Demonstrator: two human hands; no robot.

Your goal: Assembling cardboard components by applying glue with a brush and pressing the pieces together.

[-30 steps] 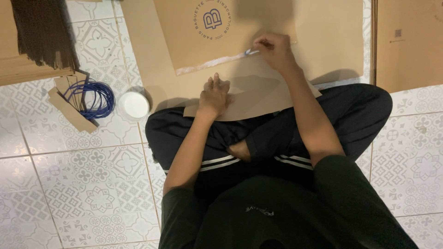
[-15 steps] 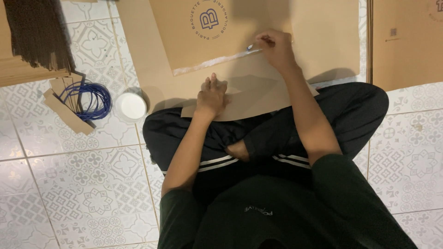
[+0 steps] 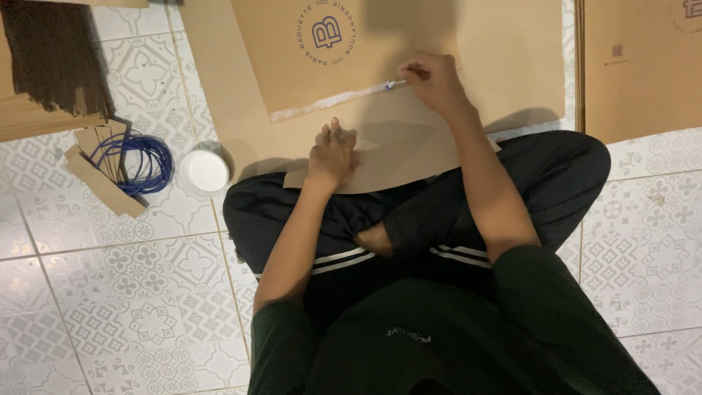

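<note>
Posture: the person is sitting cross-legged on the tiled floor [image 3: 131,292], facing a stack of brown paper sheets.
Left hand [image 3: 333,153]: it is lying flat, fingers spread, pressing down the near paper sheet [image 3: 409,157]; the grip is released, holding nothing.
Right hand [image 3: 433,79]: its grip is clenching a small applicator [image 3: 395,84] with a blue tip, set at the right end of a white glue strip [image 3: 333,100].
Glue strip: it is running along the lower edge of the upper printed sheet [image 3: 409,44], from its left corner up to the applicator.
Change: compared with a second ago, the right hand is sitting about where it was, and the left hand is keeping its place on the near sheet.
Judgement: the glue line is probably nearing its end, since the strip is reaching the hand.
Surroundings: a white round tub [image 3: 205,170] is standing just left of the knee, beside a blue wire coil [image 3: 135,162] lying on cardboard strips [image 3: 102,186]; a dark bundle [image 3: 51,55] is resting on further sheets at upper left.
</note>
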